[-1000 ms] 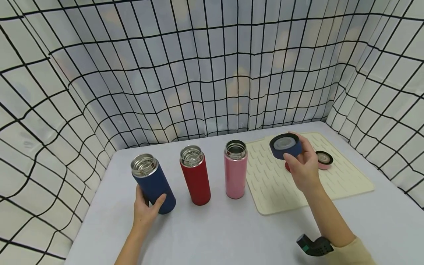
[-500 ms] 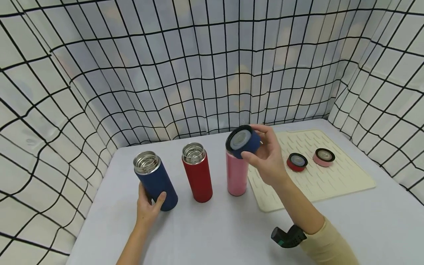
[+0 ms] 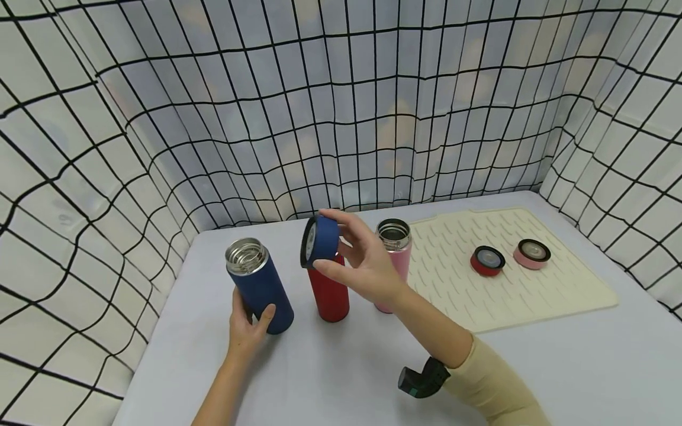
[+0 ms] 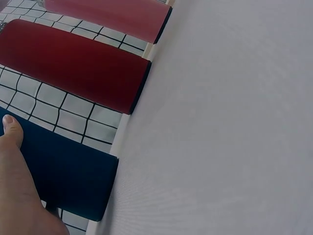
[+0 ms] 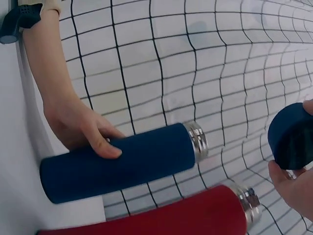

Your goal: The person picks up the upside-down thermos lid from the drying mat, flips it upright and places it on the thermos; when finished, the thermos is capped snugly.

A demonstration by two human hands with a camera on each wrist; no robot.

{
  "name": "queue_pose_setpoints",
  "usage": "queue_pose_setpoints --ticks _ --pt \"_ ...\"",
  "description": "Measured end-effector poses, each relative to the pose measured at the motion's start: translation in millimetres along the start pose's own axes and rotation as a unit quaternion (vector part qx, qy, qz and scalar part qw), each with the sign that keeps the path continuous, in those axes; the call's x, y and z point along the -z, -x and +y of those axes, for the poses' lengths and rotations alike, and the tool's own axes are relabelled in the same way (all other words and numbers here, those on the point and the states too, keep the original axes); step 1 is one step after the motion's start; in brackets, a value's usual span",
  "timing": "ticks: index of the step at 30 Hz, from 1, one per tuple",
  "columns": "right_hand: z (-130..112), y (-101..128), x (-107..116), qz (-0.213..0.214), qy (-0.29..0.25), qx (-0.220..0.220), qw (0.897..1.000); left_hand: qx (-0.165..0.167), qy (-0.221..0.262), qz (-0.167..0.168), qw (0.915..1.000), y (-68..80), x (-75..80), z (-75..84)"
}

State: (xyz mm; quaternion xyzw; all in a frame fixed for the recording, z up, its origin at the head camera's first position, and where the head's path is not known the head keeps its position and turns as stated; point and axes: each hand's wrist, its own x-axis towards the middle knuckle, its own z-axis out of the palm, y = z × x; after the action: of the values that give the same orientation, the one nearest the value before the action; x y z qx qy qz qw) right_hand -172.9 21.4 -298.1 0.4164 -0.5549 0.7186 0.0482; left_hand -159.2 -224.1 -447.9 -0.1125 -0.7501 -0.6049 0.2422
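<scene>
On the left of the table stands a blue thermos bottle (image 3: 264, 294) without its lid, its steel mouth showing. My left hand (image 3: 247, 331) grips it low down, thumb across the front; the left wrist view shows its base on the cloth. In my right hand (image 3: 367, 263) a blue lid (image 3: 324, 236) is pinched between thumb and fingers, tipped so its black-rimmed underside faces left. It hangs over the red thermos bottle (image 3: 330, 296) and hides that bottle's mouth in the head view. The right wrist view shows the blue lid (image 5: 291, 139) apart from the blue bottle's steel neck (image 5: 196, 142).
A pink thermos bottle (image 3: 399, 260), lidless, stands partly behind my right hand. On the cream ridged mat (image 3: 453, 296) at the right lie a red lid (image 3: 487, 261) and a pink lid (image 3: 531, 254), undersides up. Black netting (image 3: 367, 118) over white sheeting encloses the table's back and sides.
My right hand has carried the blue lid leftward from over the mat, past the pink bottle to the red one, tilting it on its side. My left hand keeps its grip on the blue bottle.
</scene>
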Motion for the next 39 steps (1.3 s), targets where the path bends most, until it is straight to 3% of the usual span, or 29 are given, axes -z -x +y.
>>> queue_pose_setpoints --ticks 6,11,16,20,26,32,33,39 --pt "7.8 -16.6 -20.1 -0.037 0.041 -0.014 0.998 -0.002 -0.016 0.000 0.9999 -0.9 0.6 -9.0" --pt "17.9 -32.1 -37.3 -0.064 0.091 0.015 0.994 -0.007 -0.029 -0.001 0.9996 0.8 -1.9 9.6" --pt "29.7 -45.5 -50.4 -0.083 0.151 0.013 0.985 0.027 -0.037 -0.012 0.9989 2.0 -3.3 23.0" --pt "38.7 -54.4 -56.4 -0.086 0.216 0.017 0.972 0.036 -0.038 -0.020 0.9984 2.9 -3.0 25.4" --pt "50.5 -60.4 -60.5 -0.088 0.247 0.012 0.965 0.026 -0.038 -0.018 0.9988 3.6 -3.0 22.7" --pt "57.7 -63.4 -64.0 -0.086 0.296 0.013 0.951 0.019 -0.046 -0.017 0.9986 2.8 -1.8 17.6" --pt "59.5 -64.0 -64.8 -0.085 0.302 0.011 0.950 0.017 -0.047 -0.017 0.9986 2.9 -0.9 12.2" --pt "71.9 -63.8 -70.6 -0.082 0.308 0.003 0.948 0.010 -0.044 -0.017 0.9988 3.0 -0.5 15.4"
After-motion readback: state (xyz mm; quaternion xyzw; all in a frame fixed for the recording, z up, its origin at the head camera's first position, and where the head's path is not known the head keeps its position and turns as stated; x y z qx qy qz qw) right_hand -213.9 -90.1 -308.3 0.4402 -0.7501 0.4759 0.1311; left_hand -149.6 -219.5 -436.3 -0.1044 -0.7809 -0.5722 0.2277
